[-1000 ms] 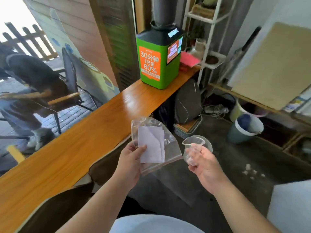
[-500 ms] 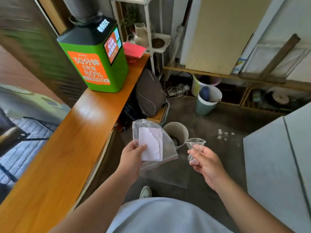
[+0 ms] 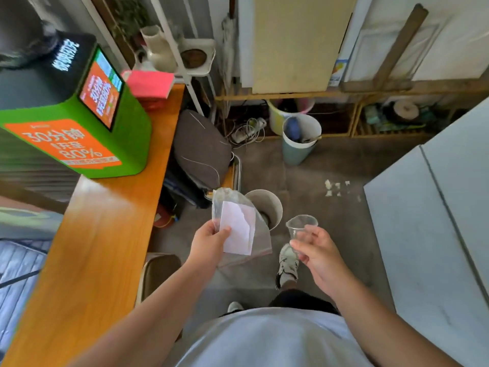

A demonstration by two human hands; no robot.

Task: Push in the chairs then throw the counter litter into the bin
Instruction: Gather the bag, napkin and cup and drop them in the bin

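Note:
My left hand (image 3: 210, 241) grips a clear plastic bag (image 3: 260, 234) with a white paper slip (image 3: 236, 230) inside it. A small clear plastic cup (image 3: 301, 225) is pinched in my right hand (image 3: 317, 254). Both hands hover above the floor, just short of a round beige bin (image 3: 270, 205) that stands beside the wooden counter (image 3: 100, 234). The bag hides the bin's left side. A chair back (image 3: 158, 268) shows tucked against the counter's edge below my left arm.
A green kiosk machine (image 3: 79, 128) and a pink box (image 3: 150, 84) stand on the counter. A dark backpack (image 3: 201, 152) leans under it. A teal-and-white bucket (image 3: 300, 140) stands farther off by low shelves. A grey-white surface (image 3: 436, 221) fills the right.
I have stepped forward along the counter and the view has tilted down. The beige bin is now closer, just beyond my hands. Both hands keep their hold.

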